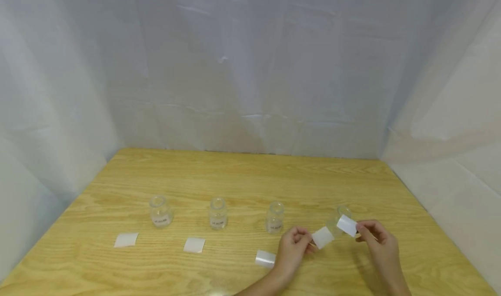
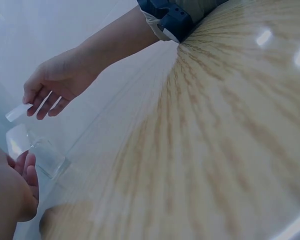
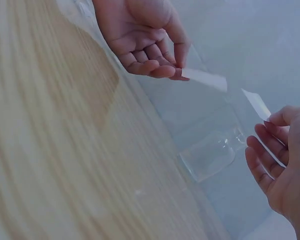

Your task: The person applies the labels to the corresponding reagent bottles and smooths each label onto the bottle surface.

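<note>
Between thumb and fingers, my left hand (image 1: 291, 250) pinches a small matte white paper square (image 1: 322, 237). My right hand (image 1: 379, 246) pinches a similar glossy white piece (image 1: 346, 225) by its edge. The two pieces are held up close together but apart, in front of a clear glass jar (image 1: 343, 210), which they partly hide. Whether these are a sticker and its backing, I cannot tell. In the right wrist view, the jar (image 3: 212, 152) stands on the table below both pieces, touched by neither hand.
Three more glass jars with printed labels stand leftward in a row: one jar (image 1: 275, 217), another (image 1: 218, 213) and a third (image 1: 160, 211). White squares lie before them: one (image 1: 265, 258) beside my left wrist, one (image 1: 194, 244), one (image 1: 126, 240). White sheeting (image 1: 250, 70) surrounds the wooden table (image 1: 235, 174).
</note>
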`<state>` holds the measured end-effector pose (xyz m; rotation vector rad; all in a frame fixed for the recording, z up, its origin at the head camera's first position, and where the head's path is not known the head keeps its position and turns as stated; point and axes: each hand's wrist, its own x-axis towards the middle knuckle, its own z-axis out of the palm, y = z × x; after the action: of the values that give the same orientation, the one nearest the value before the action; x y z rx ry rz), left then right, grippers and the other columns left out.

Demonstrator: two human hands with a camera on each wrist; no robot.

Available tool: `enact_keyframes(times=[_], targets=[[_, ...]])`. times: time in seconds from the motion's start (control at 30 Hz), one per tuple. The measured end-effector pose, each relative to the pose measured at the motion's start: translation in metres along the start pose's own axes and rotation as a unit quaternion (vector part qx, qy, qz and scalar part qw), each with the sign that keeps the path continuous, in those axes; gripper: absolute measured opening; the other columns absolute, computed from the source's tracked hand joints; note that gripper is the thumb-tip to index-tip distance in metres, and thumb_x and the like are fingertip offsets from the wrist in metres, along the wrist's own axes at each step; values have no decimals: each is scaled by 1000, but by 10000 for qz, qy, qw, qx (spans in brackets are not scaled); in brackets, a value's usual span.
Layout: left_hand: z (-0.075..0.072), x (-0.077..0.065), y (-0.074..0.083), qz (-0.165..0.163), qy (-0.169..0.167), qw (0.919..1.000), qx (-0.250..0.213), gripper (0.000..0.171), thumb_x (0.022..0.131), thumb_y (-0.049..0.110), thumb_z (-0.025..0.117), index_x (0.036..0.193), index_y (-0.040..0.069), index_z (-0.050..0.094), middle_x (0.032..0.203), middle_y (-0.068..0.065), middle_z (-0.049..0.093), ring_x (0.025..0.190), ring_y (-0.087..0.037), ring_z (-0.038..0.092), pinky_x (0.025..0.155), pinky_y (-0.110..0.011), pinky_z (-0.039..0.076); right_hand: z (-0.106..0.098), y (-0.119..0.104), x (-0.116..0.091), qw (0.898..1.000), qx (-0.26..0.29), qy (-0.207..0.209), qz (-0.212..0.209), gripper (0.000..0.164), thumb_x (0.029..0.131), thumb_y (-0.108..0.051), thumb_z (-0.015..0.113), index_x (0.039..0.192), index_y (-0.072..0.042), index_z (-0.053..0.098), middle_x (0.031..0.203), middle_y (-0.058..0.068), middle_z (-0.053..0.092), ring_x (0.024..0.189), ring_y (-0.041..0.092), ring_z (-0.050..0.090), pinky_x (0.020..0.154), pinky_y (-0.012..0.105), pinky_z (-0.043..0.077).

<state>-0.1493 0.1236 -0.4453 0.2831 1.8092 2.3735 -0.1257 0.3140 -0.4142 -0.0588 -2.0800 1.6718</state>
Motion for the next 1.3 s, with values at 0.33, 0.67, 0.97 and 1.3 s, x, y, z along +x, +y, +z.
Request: enact_keyframes(times=[0.33, 0.67, 0.97, 1.3], targets=[[-6, -1, -8, 1520, -772, 9179, 3582, 8, 76, 4, 67, 72, 10, 63, 60, 13, 52, 55, 6, 44, 50, -10, 40, 1, 2, 0, 9999, 112, 24, 65, 11, 89, -3, 59, 86, 7, 59, 80, -2, 63, 69, 9, 58, 58, 20, 50], [-8, -2, -7, 2185, -306, 8315, 5099, 11, 74, 8, 72, 71, 14, 64, 66, 12, 49, 63, 1, 43, 55, -10, 38, 3, 3, 0, 9999, -149, -79, 29, 12, 89, -4, 59, 87, 8, 59, 79, -1, 63, 71, 9, 58, 58, 21, 51], [-10, -1, -6, 2046, -321, 8357, 5087, 11, 75, 6, 72, 72, 11, 63, 67, 10, 46, 61, 1, 41, 52, -9, 37, 6, 6, 0, 9995, -107, -243, -192, 8, 89, 1, 58, 85, 8, 59, 77, -1, 63, 69, 8, 57, 56, 22, 50], [-5, 2, -9, 2998, -8, 8644, 4038, 12, 79, 4, 70, 85, 9, 61, 81, 5, 53, 70, -1, 49, 60, -7, 41, 8, 10, -2, 9977, -560, -363, -105, 10, 89, -2, 59, 86, 7, 59, 75, 1, 63, 69, 9, 57, 56, 24, 51]])
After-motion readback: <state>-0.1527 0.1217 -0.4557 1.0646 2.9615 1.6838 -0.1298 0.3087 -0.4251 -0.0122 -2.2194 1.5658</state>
